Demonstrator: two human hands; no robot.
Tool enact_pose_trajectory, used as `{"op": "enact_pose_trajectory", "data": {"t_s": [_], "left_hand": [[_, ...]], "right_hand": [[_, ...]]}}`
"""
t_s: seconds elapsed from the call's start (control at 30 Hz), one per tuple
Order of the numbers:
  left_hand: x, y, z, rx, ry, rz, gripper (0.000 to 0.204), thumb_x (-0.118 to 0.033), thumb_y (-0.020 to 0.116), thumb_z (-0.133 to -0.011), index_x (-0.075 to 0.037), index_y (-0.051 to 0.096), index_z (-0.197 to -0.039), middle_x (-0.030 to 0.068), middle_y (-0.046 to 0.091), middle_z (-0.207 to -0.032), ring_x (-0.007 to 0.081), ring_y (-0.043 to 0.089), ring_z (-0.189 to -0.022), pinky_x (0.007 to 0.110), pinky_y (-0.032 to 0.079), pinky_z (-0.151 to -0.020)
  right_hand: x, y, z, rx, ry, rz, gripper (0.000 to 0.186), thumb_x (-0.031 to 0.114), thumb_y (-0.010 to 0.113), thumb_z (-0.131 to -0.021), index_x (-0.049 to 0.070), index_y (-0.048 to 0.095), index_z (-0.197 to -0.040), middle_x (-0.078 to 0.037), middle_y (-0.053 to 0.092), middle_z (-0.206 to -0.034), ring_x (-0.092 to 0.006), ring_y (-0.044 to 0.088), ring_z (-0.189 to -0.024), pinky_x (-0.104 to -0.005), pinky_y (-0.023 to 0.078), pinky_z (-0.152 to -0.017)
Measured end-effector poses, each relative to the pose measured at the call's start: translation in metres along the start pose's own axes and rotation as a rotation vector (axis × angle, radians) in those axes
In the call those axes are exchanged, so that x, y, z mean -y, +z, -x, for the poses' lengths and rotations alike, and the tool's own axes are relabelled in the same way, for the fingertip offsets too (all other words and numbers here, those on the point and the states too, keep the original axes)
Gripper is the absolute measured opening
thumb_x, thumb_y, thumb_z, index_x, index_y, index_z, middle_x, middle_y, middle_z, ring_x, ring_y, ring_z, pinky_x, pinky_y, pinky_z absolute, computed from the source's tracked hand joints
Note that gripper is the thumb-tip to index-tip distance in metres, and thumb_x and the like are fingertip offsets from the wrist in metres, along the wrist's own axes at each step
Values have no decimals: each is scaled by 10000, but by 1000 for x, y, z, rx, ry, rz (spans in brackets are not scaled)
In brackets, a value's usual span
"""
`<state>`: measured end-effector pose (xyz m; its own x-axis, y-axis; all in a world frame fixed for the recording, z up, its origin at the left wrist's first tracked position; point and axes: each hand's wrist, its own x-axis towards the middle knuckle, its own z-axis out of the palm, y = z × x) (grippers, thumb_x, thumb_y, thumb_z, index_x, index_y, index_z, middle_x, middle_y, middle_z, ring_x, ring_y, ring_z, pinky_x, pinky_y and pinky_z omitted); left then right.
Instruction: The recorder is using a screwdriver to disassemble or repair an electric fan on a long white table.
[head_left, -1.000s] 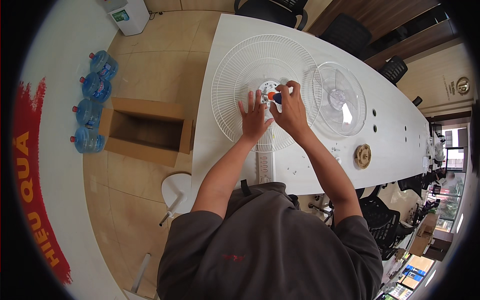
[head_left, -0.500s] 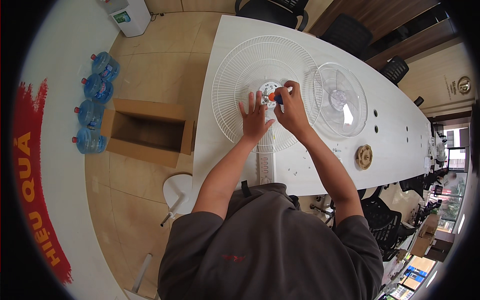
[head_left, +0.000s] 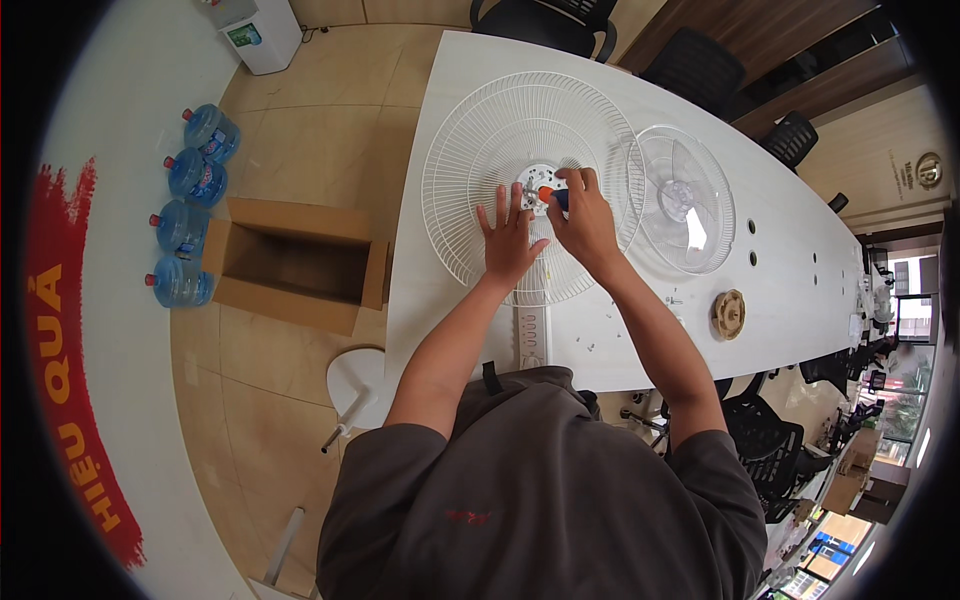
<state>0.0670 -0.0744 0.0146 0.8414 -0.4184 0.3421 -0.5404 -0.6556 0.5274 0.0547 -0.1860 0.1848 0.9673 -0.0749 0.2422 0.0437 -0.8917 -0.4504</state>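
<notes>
A round white wire fan guard lies on the white table, over the fan's pale central hub. My right hand is closed around an orange and dark blue screwdriver, whose tip end points at the hub; the tip itself is too small to make out. Fingers spread, my left hand rests flat on the guard just left of and below the hub. Beneath the guard's near edge runs a white fan panel with reddish markings, reaching toward my body.
Clear fan blades sit right of the guard in a second round guard. A gold-brown round part and several small screws lie nearer. On the floor at left are an open cardboard box, blue water bottles and a white round base.
My right hand has turned slightly around the screwdriver, its fingers shifting their grip. My left hand stays in place on the guard.
</notes>
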Motion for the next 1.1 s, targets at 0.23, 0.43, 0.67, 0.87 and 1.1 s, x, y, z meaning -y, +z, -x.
{"op": "enact_pose_trajectory", "data": {"t_s": [0.23,0.43,0.67,0.87,1.1], "left_hand": [[0,0,0,-13,2,13,565,-375,815,-744,-121,496,-1134,165,197,-1624,396,65,-1517,721,21,-1110],[-5,-2,-1,-18,2,42,554,-370,821,-737,-118,497,-1110,161,197,-1626,393,73,-1517,715,16,-1113],[-3,-3,0,-5,-10,49,553,-358,824,-734,-119,497,-1111,163,206,-1623,395,72,-1517,718,14,-1110],[-1,0,0,-47,6,25,571,-367,832,-725,-124,491,-1112,166,210,-1621,398,73,-1515,718,24,-1112],[-4,-3,-2,3,-9,26,543,-362,817,-743,-133,493,-1114,154,207,-1623,397,78,-1515,713,18,-1118]], "right_hand": [[12,1,5,-110,74,-3,412,48,693,-782,9,529,-1157,-235,481,-1156,-403,628,-915,-436,552,-676],[-15,10,3,-144,-268,17,433,81,712,-802,3,506,-1175,-254,467,-1169,-424,606,-949,-449,543,-680],[3,-1,-2,129,213,-113,487,15,727,-726,18,523,-1168,-266,453,-1190,-447,548,-1072,-455,516,-819],[7,-3,-2,-73,-161,89,475,47,715,-754,31,522,-1187,-221,492,-1165,-408,592,-1017,-441,544,-741],[-10,3,2,-114,-282,82,442,49,687,-761,27,526,-1172,-187,522,-1111,-369,629,-913,-423,552,-666]]}}
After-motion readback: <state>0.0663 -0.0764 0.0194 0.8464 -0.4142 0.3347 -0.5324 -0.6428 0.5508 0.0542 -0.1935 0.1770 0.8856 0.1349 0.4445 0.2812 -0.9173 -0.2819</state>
